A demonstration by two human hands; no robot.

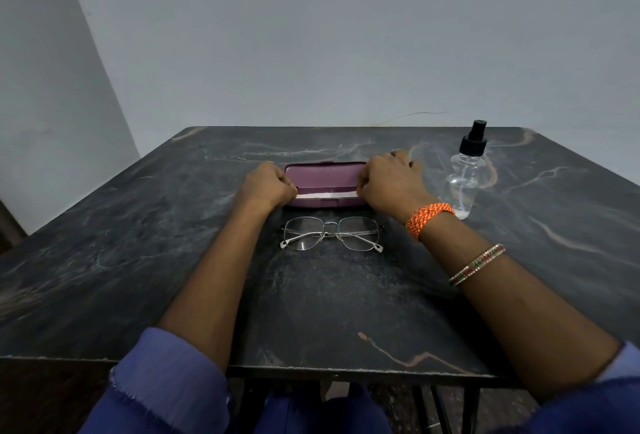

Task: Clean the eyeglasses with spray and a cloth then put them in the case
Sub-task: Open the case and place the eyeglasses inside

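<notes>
A purple eyeglass case [325,177] lies across the middle of the dark marble table [138,260], its lid slightly raised with a pale strip, possibly a cloth [327,195], showing in the gap. My left hand [268,185] grips the case's left end and my right hand [391,184] grips its right end. Thin metal-framed eyeglasses [332,233] lie folded on the table just in front of the case, touched by neither hand. A clear spray bottle [465,173] with a black nozzle stands upright to the right of my right hand.
Grey walls rise behind the table's far edge. The table's near edge runs above my lap, with metal legs below it. An orange thread band and bangles sit on my right wrist.
</notes>
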